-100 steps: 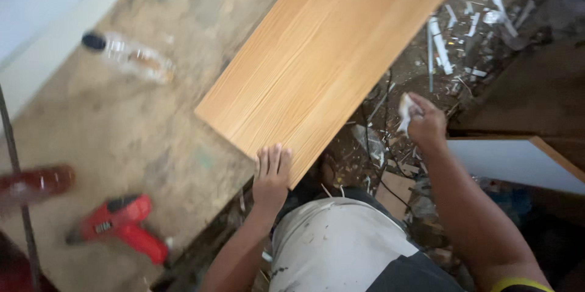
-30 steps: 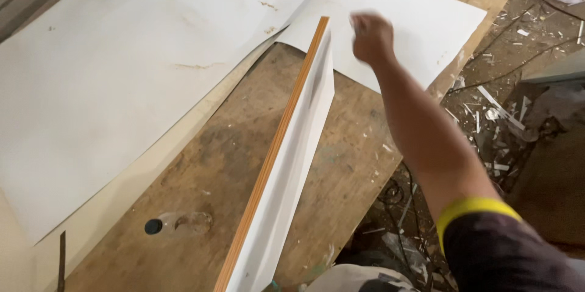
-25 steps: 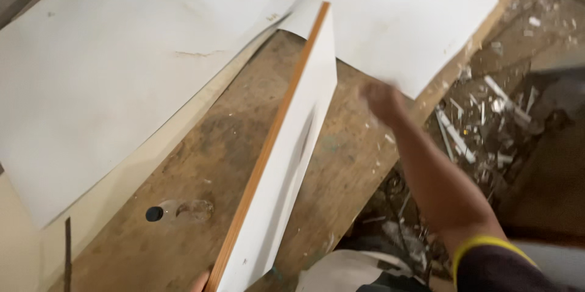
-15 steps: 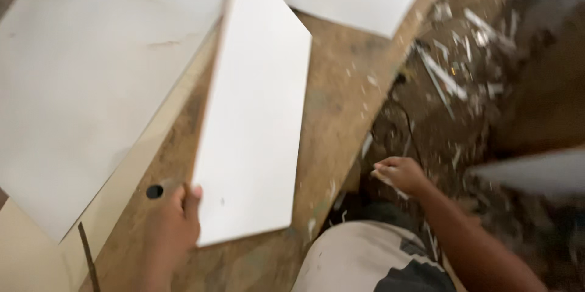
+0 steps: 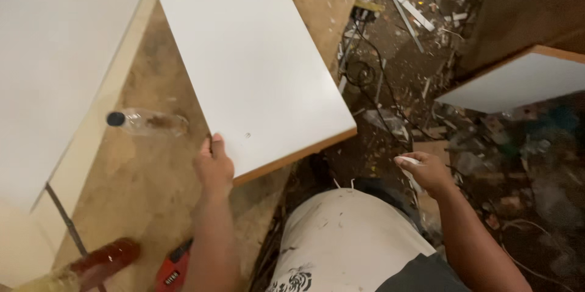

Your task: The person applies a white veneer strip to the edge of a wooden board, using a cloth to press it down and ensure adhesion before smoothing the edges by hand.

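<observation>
1. Nearest you, your left hand has its grip clamped on the near corner of the white panel, thumb on the top face and the other fingers hidden under the edge.
2. Your right hand hangs off the surface over the littered floor, well apart from the panel, its grip curled shut on a small white scrap; what the scrap is cannot be told.
3. The panel lies flat on the wooden surface, white face up. Its near edge shows a wood-coloured band, and its near right corner juts past the surface edge over the floor.
4. Risk, as a judgement: with only one hand on a corner and part of the panel overhanging, a push or a loose hold could let it pivot or slide off onto the cables and debris below.
5. The clear plastic bottle lies on its side just left of the panel; a sideways sweep of the panel could knock it rolling.
6. The red power tool sits near your left forearm; an elbow pulled back could catch it.
7. Farther left lies a large white sheet; far right, another white board.
</observation>
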